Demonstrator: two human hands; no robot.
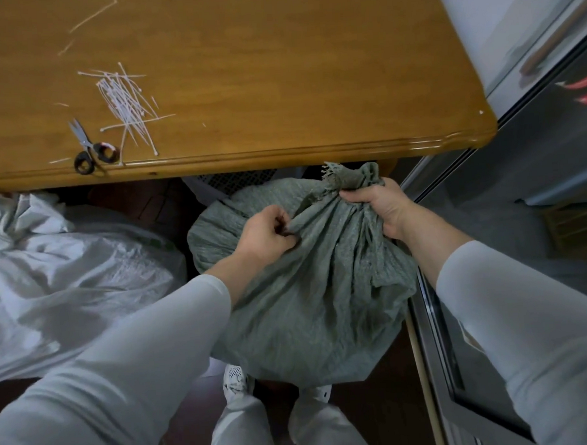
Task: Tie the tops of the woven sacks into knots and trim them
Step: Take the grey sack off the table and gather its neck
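Observation:
A full grey-green woven sack (309, 289) stands on the floor in front of my legs, just below the table edge. My right hand (378, 206) grips its gathered neck, and the frayed top sticks out above my fist. My left hand (265, 234) pinches a fold of the sack's cloth to the left of the neck. On the wooden table (277, 70) lie a heap of white cable ties (126, 101) and small scissors (87, 148) close to the front edge.
A white woven sack (67, 285) lies on the floor at the left, its top bunched. A grey metal cabinet (521, 176) stands close on the right. Cut tie ends are scattered on the table's far left.

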